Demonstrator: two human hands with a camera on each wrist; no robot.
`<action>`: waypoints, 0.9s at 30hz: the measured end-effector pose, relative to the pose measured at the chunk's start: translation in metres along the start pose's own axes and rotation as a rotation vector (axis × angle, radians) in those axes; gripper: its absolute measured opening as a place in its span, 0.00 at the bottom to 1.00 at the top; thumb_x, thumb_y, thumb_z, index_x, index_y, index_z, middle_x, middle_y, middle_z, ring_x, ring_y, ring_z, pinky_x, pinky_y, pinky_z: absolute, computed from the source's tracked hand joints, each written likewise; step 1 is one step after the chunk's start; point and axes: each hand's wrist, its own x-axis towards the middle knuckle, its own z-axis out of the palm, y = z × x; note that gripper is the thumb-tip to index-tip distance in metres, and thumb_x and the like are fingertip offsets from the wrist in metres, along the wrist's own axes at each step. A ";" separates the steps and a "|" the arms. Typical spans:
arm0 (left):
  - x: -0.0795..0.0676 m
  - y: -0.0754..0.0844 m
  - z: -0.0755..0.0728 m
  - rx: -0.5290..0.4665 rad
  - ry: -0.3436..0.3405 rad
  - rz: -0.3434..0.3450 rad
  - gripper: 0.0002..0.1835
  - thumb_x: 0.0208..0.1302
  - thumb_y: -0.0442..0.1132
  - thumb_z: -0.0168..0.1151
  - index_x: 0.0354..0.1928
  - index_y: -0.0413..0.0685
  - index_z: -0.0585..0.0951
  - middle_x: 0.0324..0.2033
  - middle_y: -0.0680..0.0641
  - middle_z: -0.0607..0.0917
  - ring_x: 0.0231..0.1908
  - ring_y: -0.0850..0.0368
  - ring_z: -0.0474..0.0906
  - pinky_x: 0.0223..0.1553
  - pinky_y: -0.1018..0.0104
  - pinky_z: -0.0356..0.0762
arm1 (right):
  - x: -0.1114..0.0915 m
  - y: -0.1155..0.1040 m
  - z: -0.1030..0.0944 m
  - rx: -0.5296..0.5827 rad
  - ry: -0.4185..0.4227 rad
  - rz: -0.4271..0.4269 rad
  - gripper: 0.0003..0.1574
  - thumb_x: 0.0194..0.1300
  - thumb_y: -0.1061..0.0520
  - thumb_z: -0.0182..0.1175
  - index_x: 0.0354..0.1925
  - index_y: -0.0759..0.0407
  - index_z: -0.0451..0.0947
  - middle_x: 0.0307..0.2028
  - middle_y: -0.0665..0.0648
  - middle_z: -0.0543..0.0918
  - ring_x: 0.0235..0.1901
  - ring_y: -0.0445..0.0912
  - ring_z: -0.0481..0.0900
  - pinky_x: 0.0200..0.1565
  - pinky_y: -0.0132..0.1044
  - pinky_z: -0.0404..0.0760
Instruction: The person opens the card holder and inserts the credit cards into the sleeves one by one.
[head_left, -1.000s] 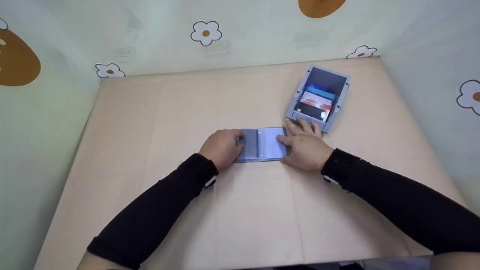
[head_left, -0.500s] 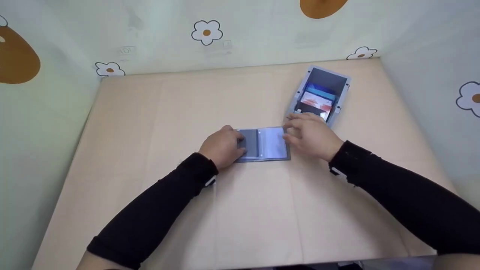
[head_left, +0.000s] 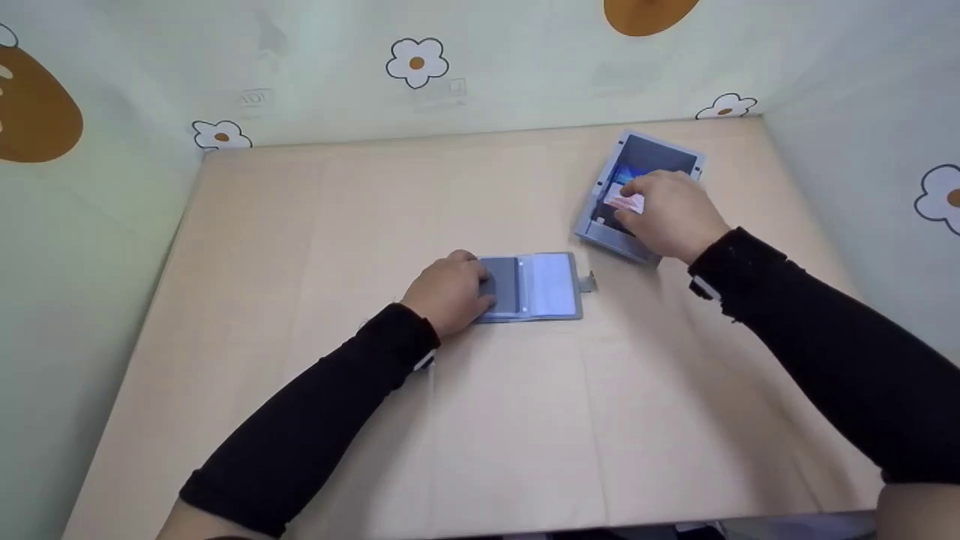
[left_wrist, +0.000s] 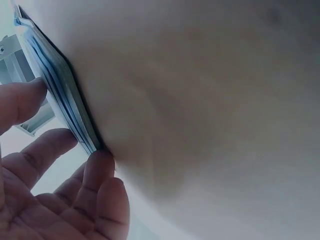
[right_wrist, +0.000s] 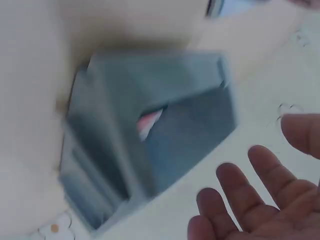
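Observation:
An opened card holder with clear sleeves lies flat on the table, a dark grey panel at its left and a pale sleeve at its right. My left hand grips its left side, thumb and fingertips on the stacked edge in the left wrist view. A small clasp tab sticks out at the right edge. My right hand hovers over the grey box, fingers spread and bent, holding nothing visible. Inside the box stand colourful cards, partly hidden by that hand.
The box, seen blurred from the side in the right wrist view, stands at the back right of the beige table. Pale walls with printed flowers rise behind and beside the table.
My right hand has left the card holder's right edge and moved up and right over the box, uncovering the clasp tab. My left hand stays on the card holder.

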 end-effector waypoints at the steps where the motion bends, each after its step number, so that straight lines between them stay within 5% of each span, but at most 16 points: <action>1: 0.000 0.000 0.000 -0.001 -0.003 0.001 0.22 0.72 0.47 0.67 0.62 0.41 0.85 0.63 0.39 0.82 0.60 0.43 0.82 0.66 0.53 0.79 | 0.004 0.003 -0.003 -0.027 -0.017 0.013 0.28 0.75 0.52 0.60 0.65 0.68 0.79 0.64 0.73 0.80 0.69 0.69 0.72 0.74 0.66 0.63; 7: -0.001 -0.001 0.001 0.006 -0.019 0.009 0.22 0.73 0.47 0.65 0.61 0.42 0.85 0.63 0.39 0.82 0.62 0.41 0.81 0.67 0.51 0.77 | 0.022 0.018 -0.010 -0.155 -0.137 0.059 0.32 0.75 0.48 0.60 0.68 0.66 0.77 0.63 0.72 0.81 0.63 0.69 0.77 0.61 0.66 0.66; 11: -0.001 0.000 0.000 0.008 -0.026 0.013 0.21 0.74 0.47 0.65 0.61 0.43 0.85 0.63 0.39 0.82 0.63 0.42 0.80 0.68 0.51 0.77 | 0.032 0.019 -0.011 -0.209 -0.180 0.061 0.33 0.73 0.47 0.62 0.67 0.66 0.77 0.61 0.72 0.83 0.60 0.68 0.79 0.62 0.66 0.67; 19: -0.001 -0.001 -0.003 0.012 -0.042 0.028 0.22 0.74 0.47 0.65 0.61 0.42 0.85 0.64 0.38 0.82 0.63 0.40 0.81 0.68 0.50 0.77 | 0.046 0.013 -0.004 -0.302 -0.200 0.058 0.23 0.65 0.46 0.70 0.42 0.66 0.84 0.39 0.66 0.88 0.43 0.61 0.81 0.67 0.71 0.63; 27: -0.001 -0.001 -0.004 0.022 -0.039 0.046 0.22 0.73 0.48 0.66 0.60 0.41 0.85 0.63 0.38 0.83 0.62 0.42 0.81 0.67 0.52 0.78 | 0.050 0.011 0.000 -0.389 -0.274 0.030 0.18 0.65 0.50 0.65 0.37 0.66 0.82 0.34 0.63 0.87 0.40 0.59 0.81 0.67 0.72 0.62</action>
